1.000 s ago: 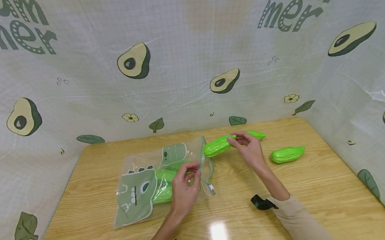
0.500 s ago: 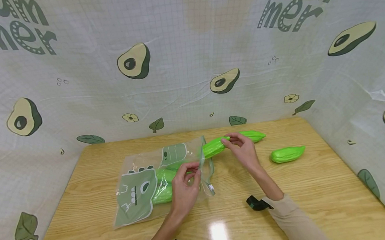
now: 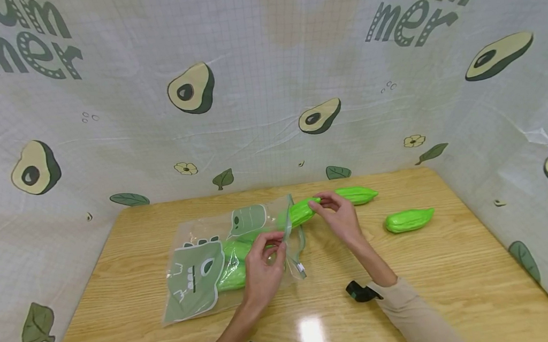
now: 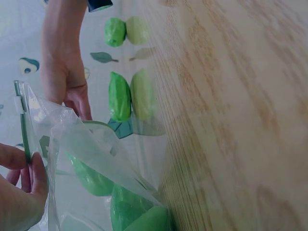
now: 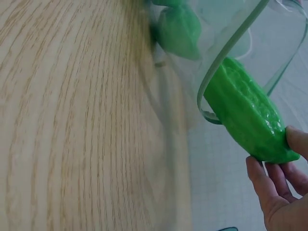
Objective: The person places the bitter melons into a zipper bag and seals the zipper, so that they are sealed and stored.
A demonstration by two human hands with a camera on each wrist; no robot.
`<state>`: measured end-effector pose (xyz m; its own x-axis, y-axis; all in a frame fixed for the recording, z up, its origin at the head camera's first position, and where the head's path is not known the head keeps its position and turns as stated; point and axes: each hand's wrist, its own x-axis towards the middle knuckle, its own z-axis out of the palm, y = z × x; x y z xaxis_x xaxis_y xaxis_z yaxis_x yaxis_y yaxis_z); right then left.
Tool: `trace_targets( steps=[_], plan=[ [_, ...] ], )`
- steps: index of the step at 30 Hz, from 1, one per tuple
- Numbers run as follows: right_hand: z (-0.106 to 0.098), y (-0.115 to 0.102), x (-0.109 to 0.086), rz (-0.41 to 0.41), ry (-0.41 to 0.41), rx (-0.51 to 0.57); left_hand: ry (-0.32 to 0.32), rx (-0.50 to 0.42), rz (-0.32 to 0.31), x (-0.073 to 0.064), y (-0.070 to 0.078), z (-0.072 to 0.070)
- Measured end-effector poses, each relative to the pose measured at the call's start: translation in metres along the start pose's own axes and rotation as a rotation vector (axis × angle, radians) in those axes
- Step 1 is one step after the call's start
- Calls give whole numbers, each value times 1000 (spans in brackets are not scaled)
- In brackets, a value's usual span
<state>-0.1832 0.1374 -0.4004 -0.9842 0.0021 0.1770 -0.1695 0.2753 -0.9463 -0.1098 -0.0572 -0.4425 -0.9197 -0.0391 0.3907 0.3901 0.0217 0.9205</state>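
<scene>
A clear zip bag with a green dinosaur print (image 3: 192,276) lies on the table with its mouth to the right. My left hand (image 3: 264,265) pinches the near side of its zip edge, thumb against fingers. Inside, several green bitter melons (image 3: 234,276) show through the film. My right hand (image 3: 342,220) holds another bright green bitter melon (image 5: 248,113) by its tapered end, thumb on one side and fingers on the other. The blunt end of that melon is inside the bag mouth, past the green zip rim (image 5: 231,45).
Two more bitter melons lie on the wooden table (image 3: 456,275): one bitter melon (image 3: 360,195) just behind my right hand, one bitter melon (image 3: 409,220) farther right. A white slider (image 3: 301,267) sits at the zip's near end. An avocado-print cloth (image 3: 263,155) surrounds the table.
My right hand has moved left, carrying the bitter melon from the bag's edge partly into its mouth. My left hand has kept its pinch on the bag in the same place.
</scene>
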Motion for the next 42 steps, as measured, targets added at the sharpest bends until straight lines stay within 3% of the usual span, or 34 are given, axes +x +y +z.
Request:
trace_targets(
  steps=[28, 34, 42],
  plan=[
    [22, 4, -2, -31, 0, 9, -8, 25, 26, 1, -1, -1],
    [27, 19, 2, -48, 16, 24, -13, 35, 22, 0, 0, -1],
    [28, 4, -6, -34, 6, 14, -29, 45, 14, 1, 0, -2]
  ],
)
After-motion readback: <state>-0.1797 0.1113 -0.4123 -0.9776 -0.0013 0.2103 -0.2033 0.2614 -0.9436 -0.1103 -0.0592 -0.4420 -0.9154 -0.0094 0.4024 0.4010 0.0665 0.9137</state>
